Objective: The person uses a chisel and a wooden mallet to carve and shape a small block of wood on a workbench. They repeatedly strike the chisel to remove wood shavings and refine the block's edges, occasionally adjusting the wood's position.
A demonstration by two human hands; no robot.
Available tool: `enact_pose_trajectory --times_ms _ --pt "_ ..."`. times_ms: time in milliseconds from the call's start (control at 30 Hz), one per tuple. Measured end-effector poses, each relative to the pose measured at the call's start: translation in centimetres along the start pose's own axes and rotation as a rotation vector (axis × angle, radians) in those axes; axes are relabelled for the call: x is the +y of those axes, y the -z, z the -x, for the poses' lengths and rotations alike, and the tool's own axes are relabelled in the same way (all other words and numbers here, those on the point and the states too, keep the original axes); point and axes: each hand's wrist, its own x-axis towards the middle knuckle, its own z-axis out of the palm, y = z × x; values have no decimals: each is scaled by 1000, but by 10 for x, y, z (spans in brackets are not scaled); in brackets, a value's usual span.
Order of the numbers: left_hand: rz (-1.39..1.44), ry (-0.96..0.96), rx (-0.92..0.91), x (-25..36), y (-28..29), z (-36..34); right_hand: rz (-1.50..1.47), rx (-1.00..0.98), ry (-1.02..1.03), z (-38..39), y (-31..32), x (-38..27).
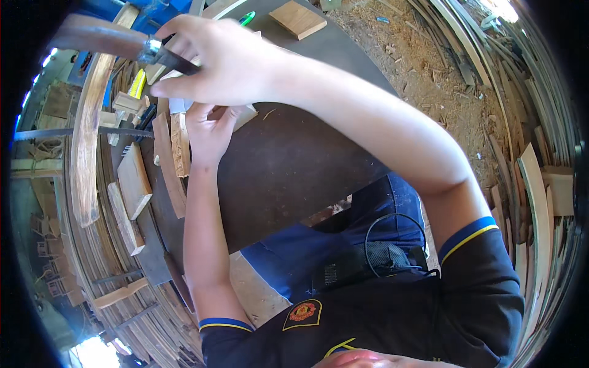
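My right hand [230, 61] is raised over the far left part of the dark table, its fingers curled and the thumb apart. A chisel-like tool [101, 40] with a brown wooden handle and a metal collar points left, and its dark blade runs into the grasp of this hand. Just below, my left hand [210, 126] has its thumb and fingers bent at a pale wood block [246, 118] on the table. Its fingertips are mostly hidden behind the right hand, as is most of the block. Narrow wood strips [179, 144] lie beside the left wrist.
A toothed saw blade [80, 133] crosses the left side, near a long wooden bar [89, 147]. Cut boards [134, 178] and a yellow object [137, 83] lie at the table's left. A flat wood square [299, 19] rests at the far edge. Stacked planks [540, 202] line the right.
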Motion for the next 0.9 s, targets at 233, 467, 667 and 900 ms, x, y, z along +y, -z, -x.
enact_pose_trajectory --times_ms 233,467,667,900 --pt "-354 99 -143 26 -1 -6 -403 34 -179 6 -9 0" --pt "-305 119 -159 28 -6 -8 -1001 128 -395 18 24 22" --pt "-260 160 -161 21 0 -6 -1143 107 -315 25 30 35" --pt "-185 201 -160 21 -3 -6 -1012 207 -355 13 25 24"
